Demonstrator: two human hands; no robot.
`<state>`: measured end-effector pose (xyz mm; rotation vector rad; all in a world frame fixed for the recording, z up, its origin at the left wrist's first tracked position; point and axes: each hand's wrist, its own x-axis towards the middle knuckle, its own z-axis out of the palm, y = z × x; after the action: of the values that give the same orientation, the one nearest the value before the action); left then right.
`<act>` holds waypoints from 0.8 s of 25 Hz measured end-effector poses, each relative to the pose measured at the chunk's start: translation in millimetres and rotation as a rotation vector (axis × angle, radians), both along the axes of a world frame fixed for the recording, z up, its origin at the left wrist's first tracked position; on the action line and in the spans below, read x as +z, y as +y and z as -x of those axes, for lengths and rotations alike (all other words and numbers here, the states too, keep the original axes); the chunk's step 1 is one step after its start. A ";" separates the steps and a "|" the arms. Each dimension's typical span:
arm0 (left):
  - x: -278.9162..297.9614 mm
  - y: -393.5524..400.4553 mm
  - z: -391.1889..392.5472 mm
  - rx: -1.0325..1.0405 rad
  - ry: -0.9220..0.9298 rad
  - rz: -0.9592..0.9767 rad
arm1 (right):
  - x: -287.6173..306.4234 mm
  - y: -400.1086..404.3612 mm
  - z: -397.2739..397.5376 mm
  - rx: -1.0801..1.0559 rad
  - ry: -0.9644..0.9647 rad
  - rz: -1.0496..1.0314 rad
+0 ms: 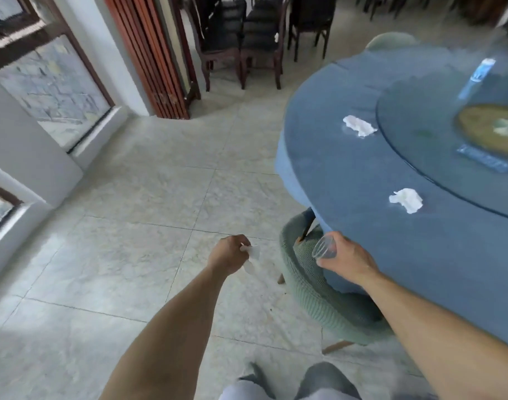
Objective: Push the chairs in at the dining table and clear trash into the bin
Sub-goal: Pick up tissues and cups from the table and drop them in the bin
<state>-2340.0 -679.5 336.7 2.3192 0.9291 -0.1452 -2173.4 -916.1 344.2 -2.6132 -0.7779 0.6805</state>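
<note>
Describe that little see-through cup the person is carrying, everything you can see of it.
The clear cup looks like thin disposable plastic, small and tapered, with faint ribbing on its wall. It looks empty. It is tipped on its side, the open mouth facing left towards the floor. The right hand wraps round its base and wall, fingers over the top, thumb beneath. It is held in the air beside the edge of the blue table, above the green chair, touching nothing else.

Head view, forward-down, over hands (287, 255)

No legible text: blurred print on the bottle (477, 77) and the blue pack (484, 160).
</note>
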 end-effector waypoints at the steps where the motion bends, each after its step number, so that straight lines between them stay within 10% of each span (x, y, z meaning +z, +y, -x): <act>1: 0.0 8.6 -19.2 -0.052 -0.002 -0.003 | 2.5 1.9 -5.9 -0.037 -0.004 0.003; 20: -21.9 -57.4 -393.1 -0.907 0.131 -0.072 | -41.5 -74.5 -165.2 -0.968 0.149 -0.174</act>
<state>-1946.9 -736.9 314.8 2.6499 -0.1329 -0.6420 -2008.3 -990.7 302.7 -2.3343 0.4604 0.4558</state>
